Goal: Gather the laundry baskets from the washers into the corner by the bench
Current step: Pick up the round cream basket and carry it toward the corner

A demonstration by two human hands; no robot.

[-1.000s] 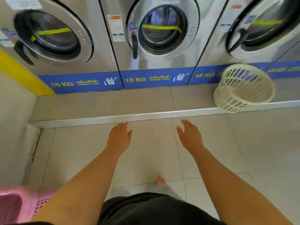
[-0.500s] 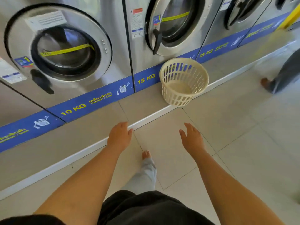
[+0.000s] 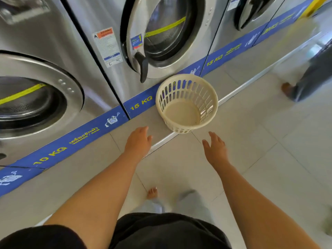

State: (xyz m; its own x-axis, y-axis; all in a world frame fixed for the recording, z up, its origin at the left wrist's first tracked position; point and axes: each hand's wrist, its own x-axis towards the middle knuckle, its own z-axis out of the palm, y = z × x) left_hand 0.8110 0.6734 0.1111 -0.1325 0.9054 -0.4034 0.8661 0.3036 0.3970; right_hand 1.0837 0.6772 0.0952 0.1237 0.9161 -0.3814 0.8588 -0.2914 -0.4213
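Reaching for the empty basket (image 3: 186, 103) on the step below the washer (image 3: 161, 38): left hand (image 3: 138, 141) and right hand (image 3: 215, 150), fingers spread and holding nothing, should grip opposite rim sides.

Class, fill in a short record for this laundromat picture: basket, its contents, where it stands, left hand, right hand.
basket: cream slotted laundry basket, upright
contents: empty
position: on the raised ledge before the 15 KG washer
left hand: open, short of the basket, not touching
right hand: open, short of the basket, not touching
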